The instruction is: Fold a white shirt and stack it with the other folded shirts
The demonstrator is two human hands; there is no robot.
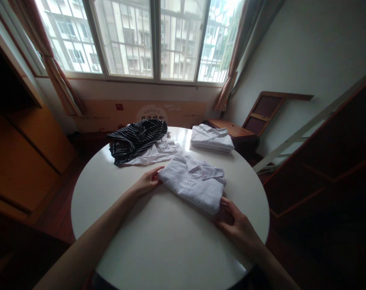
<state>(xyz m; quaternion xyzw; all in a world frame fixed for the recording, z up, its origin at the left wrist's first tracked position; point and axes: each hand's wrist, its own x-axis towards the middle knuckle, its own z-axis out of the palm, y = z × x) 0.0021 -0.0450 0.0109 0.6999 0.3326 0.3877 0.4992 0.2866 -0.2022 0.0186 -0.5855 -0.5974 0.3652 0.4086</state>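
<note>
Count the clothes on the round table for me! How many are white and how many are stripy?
White folded shirts: 2, one between the two hands and one at the far edge
White unfolded garment: 1, lying under the stripy one
Black-and-white striped garment: 1, crumpled
Total: 4 pieces of clothing on the table

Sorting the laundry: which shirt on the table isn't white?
The striped shirt, dark with thin white stripes, lying unfolded at the far left; the other shirts are white.
</note>
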